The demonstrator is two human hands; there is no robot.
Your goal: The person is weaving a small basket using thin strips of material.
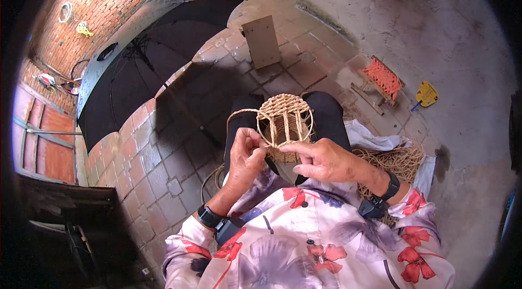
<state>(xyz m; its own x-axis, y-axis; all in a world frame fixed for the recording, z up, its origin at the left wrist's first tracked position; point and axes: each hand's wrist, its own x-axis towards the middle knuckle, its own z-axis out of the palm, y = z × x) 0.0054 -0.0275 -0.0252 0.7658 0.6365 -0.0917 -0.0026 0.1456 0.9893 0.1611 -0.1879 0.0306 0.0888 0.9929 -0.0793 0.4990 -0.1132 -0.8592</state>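
A small round woven basket of twisted straw rope sits between my knees. Its far part is tightly woven, and bare upright strands cross the opening to the near rim. My left hand pinches at the near left of the rim, fingertips drawn together on the strands. At the near edge my right hand lies with its index finger stretched along the rim and its thumb lower down, apart from the index; its other fingers are partly hidden. A loose rope end loops out from the basket's left side.
A heap of straw rope lies on white cloth at my right. Beyond are a low stool with orange webbing, a yellow fly swatter and an upright board. An open black umbrella spreads at left over the tiled floor.
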